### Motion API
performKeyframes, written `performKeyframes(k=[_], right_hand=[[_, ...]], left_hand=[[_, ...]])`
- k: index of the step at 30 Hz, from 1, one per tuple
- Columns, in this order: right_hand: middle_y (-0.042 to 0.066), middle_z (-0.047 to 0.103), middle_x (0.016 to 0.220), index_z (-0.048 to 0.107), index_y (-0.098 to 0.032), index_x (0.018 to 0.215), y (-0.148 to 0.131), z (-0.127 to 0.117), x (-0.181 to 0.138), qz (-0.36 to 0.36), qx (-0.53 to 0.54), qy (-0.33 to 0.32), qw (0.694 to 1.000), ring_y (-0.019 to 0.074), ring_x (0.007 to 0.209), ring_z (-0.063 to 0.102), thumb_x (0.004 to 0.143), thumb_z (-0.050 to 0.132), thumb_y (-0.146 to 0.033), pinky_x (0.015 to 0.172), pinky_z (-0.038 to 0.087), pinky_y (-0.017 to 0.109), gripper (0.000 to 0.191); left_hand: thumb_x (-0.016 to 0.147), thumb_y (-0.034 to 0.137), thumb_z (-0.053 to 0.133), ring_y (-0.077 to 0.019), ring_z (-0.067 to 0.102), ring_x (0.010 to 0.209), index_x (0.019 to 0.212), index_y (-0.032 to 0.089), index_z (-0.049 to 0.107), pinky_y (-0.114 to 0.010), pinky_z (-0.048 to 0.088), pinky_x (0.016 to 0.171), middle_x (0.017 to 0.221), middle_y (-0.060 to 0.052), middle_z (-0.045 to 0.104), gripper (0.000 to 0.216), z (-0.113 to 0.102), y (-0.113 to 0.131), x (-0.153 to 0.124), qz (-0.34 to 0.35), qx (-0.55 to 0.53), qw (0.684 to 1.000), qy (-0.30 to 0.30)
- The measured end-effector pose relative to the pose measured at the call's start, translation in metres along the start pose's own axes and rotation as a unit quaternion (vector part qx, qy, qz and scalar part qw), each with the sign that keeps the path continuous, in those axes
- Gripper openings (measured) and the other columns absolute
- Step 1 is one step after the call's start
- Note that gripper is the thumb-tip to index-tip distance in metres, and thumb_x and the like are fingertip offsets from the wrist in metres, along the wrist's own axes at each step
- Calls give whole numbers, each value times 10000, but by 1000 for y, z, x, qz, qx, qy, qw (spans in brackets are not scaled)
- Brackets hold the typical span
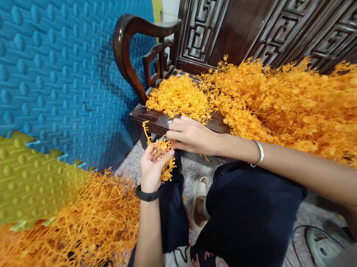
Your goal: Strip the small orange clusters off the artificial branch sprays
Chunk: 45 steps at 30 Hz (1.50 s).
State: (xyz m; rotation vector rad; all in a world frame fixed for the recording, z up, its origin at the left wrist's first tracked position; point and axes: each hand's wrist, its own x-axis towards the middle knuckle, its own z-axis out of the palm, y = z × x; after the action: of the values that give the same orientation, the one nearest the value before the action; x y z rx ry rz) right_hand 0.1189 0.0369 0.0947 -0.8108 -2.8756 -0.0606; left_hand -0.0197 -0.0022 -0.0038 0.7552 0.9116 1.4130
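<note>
My left hand [152,168] is curled around a small orange plastic sprig [163,158], palm turned up, a black band on its wrist. My right hand [191,134] reaches across and pinches the same sprig from above with its fingertips; a silver bracelet sits on that wrist. Both hands meet just in front of the edge of a dark carved wooden bench [154,119]. A big heap of orange sprigs [277,102] covers the bench seat behind my right hand.
A second pile of orange sprigs [65,243] lies on the floor at lower left. Blue foam mats [56,65] and yellow foam mats [13,176] line the wall. My dark trousers and a sandalled foot [200,201] are below. A cable and a shoe [320,241] lie at lower right.
</note>
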Motion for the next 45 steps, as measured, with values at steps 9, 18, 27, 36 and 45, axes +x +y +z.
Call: performKeyframes(k=[9,18,27,36,45], right_hand=[[18,519,693,518,-150,816,-13,-4,-3,4,45,38,998,95,603,406,873,392,-251,574,289,247,171],[51,577,880,559,-122,871,15,3,6,232,343,208,886,111,827,534,785,444,-73,753,424,267,152],[17,600,766,582,-96,1011,16,1,3,167,498,-92,846,80,687,539,701,642,-184,666,444,226,328],[-18,505,613,591,-92,742,10,1,3,168,370,-42,913,59,563,437,681,676,-234,556,334,200,176],[3,501,733,579,-119,723,4,10,3,112,258,75,957,65,641,435,708,570,-93,597,327,194,31]], left_hand=[[529,156,758,-108,614,726,791,161,596,-230,480,714,779,12,649,309,-1,1,3,95,-31,991,87],[598,176,712,-130,602,560,787,187,516,-234,479,496,634,19,605,272,-1,11,-3,30,-86,996,-20],[580,175,745,-75,565,515,809,168,507,-182,447,483,680,32,616,330,3,2,-3,39,-29,999,2],[559,193,758,-70,558,558,763,161,481,-172,442,513,675,38,579,346,7,-2,-3,52,-8,998,44],[604,165,727,-63,541,617,783,157,527,-165,447,569,709,35,542,269,5,-2,0,111,10,992,63]])
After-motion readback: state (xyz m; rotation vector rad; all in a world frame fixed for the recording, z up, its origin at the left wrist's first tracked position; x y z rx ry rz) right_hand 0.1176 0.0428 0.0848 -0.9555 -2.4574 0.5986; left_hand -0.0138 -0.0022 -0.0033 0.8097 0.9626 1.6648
